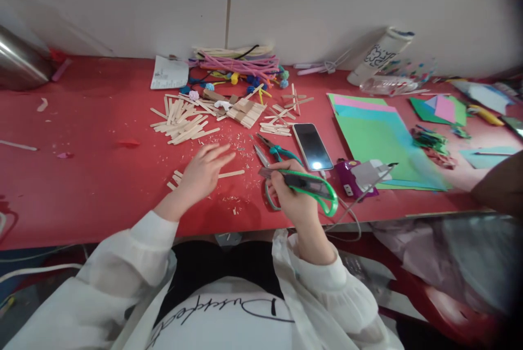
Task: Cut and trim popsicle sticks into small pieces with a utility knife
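Observation:
My right hand [295, 197] is closed around a green utility knife [314, 185], its tip pointing left over the red table [98, 186]. Partly covered by that hand, a pair of scissors [261, 156] lies with its handle loop showing below. My left hand [206, 173] is open, fingers spread, low over the table. Beside its fingers lies a wooden craft stick [232, 174], and a few more sticks [175, 178] show left of the wrist. Small wood chips [235, 200] are scattered between the hands. Teal-handled pliers [281, 151] rest just beyond my right hand.
Behind are a pile of craft sticks [183, 121], a stick bundle [247, 112] and pink pipe cleaners [241, 67]. To the right are a phone [312, 147], a purple power adapter [351, 180] with a cable, coloured paper [368, 132] and a tumbler [379, 56]. Another person's arm [500, 184] enters at right.

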The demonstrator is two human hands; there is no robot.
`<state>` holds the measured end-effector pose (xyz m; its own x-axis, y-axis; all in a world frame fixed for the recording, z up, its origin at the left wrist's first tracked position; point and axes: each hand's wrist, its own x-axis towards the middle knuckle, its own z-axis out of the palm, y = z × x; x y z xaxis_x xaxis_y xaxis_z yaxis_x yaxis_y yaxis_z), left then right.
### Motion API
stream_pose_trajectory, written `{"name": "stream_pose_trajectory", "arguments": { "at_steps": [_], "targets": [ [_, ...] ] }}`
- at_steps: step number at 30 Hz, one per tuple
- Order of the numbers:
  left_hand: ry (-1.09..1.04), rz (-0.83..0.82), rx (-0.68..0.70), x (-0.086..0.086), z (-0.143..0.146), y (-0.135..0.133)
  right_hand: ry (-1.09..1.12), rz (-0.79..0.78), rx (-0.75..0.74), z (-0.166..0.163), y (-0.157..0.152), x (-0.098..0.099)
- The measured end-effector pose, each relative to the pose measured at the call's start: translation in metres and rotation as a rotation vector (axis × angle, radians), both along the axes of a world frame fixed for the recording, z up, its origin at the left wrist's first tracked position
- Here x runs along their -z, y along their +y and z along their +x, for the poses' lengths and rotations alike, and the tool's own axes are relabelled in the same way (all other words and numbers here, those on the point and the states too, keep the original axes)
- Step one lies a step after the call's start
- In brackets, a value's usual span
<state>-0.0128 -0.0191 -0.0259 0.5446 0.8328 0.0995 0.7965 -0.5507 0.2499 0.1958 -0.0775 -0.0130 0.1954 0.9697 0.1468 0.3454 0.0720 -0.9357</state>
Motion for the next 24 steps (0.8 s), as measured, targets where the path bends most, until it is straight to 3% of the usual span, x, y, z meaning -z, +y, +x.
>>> {"name": "stream_pose_trajectory", "arguments": {
  "at_steps": [3,8,14,24],
  "targets": [
    [0.013,0.002,-0.121,0.003,0.004,-0.035,-0.024,-0.008,-0.02,-0.002,-0.002,0.012],
    [0.133,-0.018,-0.136,0.015,0.015,-0.065,-0.072,0.026,-0.075,-0.009,0.012,0.022],
    [0.172,-0.044,-0.084,0.02,0.015,-0.054,-0.145,0.047,-0.149,-0.02,0.016,0.028],
    [0.12,-0.14,0.19,0.024,-0.005,-0.023,-0.195,0.004,-0.135,-0.016,0.008,0.019]
  ]
}}
